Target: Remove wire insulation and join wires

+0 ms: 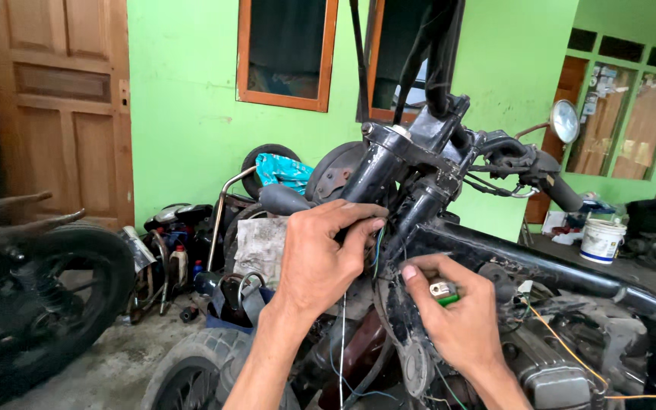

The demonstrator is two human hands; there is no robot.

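Two closed hands: wires (377,250), lighter (443,291).

The motorcycle frame (540,266) runs right from the fork tubes (389,178). Both hands meet at the wires (377,254) just below the fork, the left hand (320,254) left of the right hand (457,319), which holds a lighter (443,292). A bucket (601,239) stands behind, far right; a tyre (77,281) stands far left.

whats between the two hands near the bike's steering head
In the head view, thin loose wires hang between the left hand and the right hand, which holds a green lighter.
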